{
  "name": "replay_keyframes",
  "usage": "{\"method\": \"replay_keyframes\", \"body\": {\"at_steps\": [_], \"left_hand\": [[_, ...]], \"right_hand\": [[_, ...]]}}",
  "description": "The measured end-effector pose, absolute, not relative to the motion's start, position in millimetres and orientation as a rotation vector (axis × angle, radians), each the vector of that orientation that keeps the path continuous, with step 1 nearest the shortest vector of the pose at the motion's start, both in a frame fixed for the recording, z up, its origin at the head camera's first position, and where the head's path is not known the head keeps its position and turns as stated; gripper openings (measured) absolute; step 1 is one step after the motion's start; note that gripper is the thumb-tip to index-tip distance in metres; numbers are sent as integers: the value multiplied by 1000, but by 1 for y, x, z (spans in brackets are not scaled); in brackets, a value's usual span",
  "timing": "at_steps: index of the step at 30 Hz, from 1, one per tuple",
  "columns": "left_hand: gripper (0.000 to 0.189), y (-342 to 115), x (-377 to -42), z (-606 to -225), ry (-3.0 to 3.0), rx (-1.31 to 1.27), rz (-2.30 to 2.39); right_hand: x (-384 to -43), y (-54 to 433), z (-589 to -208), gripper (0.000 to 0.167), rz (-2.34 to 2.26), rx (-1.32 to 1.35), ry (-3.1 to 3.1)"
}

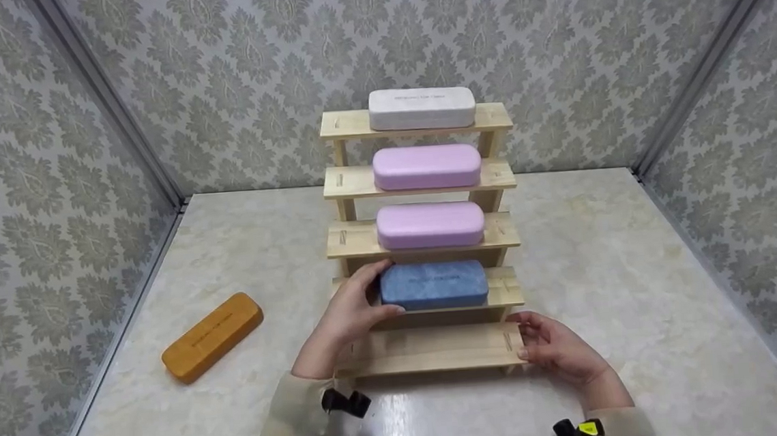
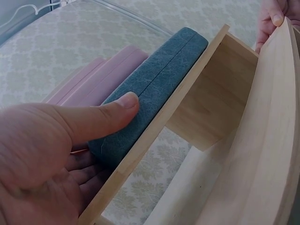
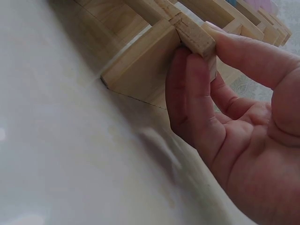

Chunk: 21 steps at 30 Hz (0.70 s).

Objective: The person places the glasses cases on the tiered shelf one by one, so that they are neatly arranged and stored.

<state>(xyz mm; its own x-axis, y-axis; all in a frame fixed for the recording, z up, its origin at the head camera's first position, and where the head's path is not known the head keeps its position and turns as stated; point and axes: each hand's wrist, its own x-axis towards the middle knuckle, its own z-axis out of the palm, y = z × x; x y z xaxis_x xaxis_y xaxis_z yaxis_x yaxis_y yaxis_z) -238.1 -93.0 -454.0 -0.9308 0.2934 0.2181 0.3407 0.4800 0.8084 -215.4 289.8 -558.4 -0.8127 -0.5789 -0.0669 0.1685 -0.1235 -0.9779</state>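
Note:
A blue glasses case [image 1: 433, 286] lies lengthwise on the second-lowest step of a wooden tiered rack [image 1: 432, 349]. My left hand [image 1: 348, 307] grips its left end, thumb across the front face and fingers behind, as the left wrist view shows of the case [image 2: 154, 84] too. At the rack's lower right, my right hand [image 1: 562, 349] pinches the end of the lowest step. In the right wrist view its thumb lies on top of the board end [image 3: 197, 35] and the fingers curl beneath. The lowest step carries no case.
Two pink glasses cases [image 1: 426, 167] sit on the middle steps, one above the other, and a white case [image 1: 421, 108] on the top step. An orange case [image 1: 213, 337] lies slantwise on the table [image 1: 260, 240] left of the rack. Patterned walls enclose the back and sides.

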Motion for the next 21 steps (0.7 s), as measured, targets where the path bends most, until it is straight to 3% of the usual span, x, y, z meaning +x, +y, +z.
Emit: {"method": "replay_keyframes", "body": {"at_steps": [21], "left_hand": [[78, -94, -237, -457, -2641, -616, -1404]], "right_hand": [[-216, 289, -558, 54, -1975, -419, 1678]]}}
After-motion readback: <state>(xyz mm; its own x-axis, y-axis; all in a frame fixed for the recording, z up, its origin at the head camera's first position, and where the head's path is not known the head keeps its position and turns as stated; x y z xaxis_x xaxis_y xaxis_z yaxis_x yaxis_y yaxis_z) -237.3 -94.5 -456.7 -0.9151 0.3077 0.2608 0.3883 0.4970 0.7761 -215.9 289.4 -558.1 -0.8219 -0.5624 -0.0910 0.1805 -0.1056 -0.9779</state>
